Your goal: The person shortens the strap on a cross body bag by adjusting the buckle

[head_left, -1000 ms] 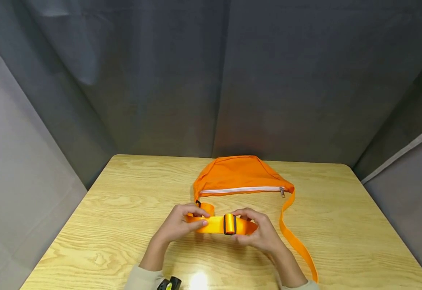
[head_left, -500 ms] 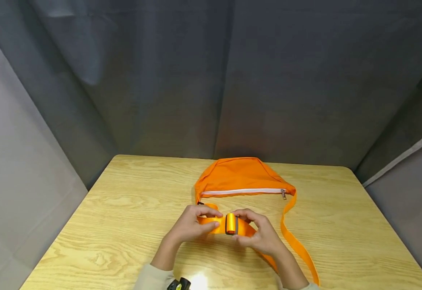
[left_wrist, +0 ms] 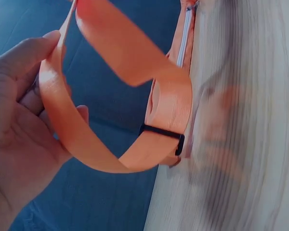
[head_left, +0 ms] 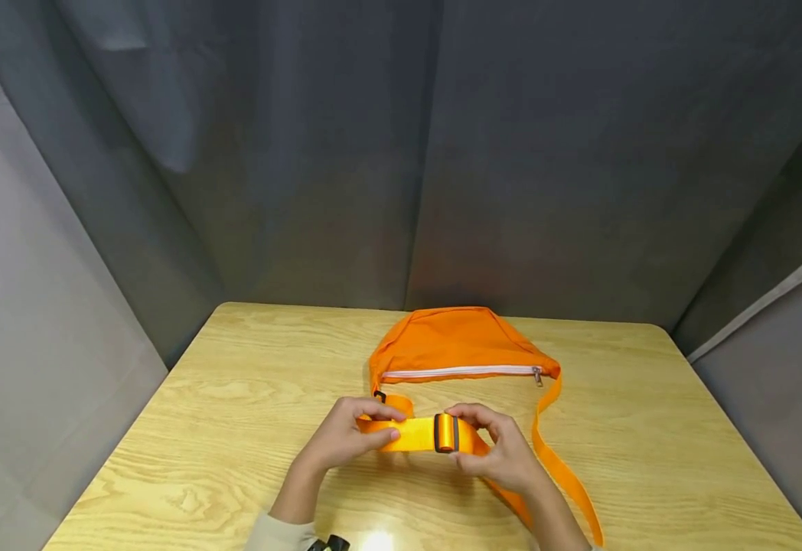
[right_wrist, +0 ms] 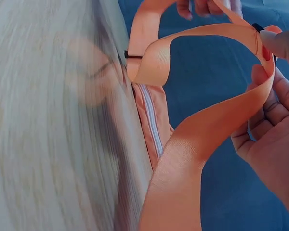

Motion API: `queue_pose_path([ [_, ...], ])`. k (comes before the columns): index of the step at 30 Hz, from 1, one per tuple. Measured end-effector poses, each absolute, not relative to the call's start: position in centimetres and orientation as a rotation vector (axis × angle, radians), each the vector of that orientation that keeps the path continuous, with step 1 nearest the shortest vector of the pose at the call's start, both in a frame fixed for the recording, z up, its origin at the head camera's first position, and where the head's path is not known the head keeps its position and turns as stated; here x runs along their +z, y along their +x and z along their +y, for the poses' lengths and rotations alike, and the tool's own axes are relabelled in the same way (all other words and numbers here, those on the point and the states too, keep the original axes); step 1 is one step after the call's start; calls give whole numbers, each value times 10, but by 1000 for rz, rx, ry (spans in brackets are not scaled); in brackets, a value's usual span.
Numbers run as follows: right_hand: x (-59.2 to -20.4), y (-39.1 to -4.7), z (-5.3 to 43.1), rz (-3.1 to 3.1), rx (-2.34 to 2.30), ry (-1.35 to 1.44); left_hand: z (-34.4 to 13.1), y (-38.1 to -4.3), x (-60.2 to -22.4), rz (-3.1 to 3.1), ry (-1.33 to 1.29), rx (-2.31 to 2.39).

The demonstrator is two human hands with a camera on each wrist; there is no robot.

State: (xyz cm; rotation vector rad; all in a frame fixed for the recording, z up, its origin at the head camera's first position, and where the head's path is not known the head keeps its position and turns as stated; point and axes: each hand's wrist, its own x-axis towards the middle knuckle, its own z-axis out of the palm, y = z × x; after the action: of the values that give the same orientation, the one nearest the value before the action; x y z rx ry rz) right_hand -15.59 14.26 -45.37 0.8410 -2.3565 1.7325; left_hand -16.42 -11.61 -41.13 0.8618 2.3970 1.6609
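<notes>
An orange waist bag (head_left: 463, 340) with a white zipper (head_left: 463, 372) lies on the table. Its orange strap (head_left: 415, 435) is lifted in front of it, threaded through a black slide buckle (head_left: 446, 434). My left hand (head_left: 342, 438) pinches the strap left of the buckle between thumb and fingers. At the buckle's right edge, my right hand (head_left: 500, 451) pinches buckle and strap together. In the left wrist view the strap loops down to a black ring (left_wrist: 161, 132) by the bag's end. The right wrist view shows the strap (right_wrist: 183, 139) running past my right hand.
The wooden table (head_left: 236, 383) extends to both sides of the bag. A dark curtain (head_left: 304, 153) hangs behind it, with grey panels (head_left: 43, 306) at the sides. More strap (head_left: 566, 478) trails down the right toward the front.
My left hand first came toward the buckle, then moved back left along the strap, so more strap shows between hand and buckle. The right hand keeps its hold at the buckle.
</notes>
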Motion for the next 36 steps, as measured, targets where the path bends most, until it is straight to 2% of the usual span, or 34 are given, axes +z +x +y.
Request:
queue_pose_path([
  [7,-451,-154,143,-2320,1788,865,-116,-165,-413,2387,905,1708],
  [15,-427,-147,131,-2249,1762,962,-99,-169,-416,2384,1022,1689],
  [20,-432,-150,132,-2225,1765,1002,-94,-170,-415,2392,1029,1646],
  [36,-420,-145,131,-2345,1758,892,-97,-170,-410,2345,1029,1684],
])
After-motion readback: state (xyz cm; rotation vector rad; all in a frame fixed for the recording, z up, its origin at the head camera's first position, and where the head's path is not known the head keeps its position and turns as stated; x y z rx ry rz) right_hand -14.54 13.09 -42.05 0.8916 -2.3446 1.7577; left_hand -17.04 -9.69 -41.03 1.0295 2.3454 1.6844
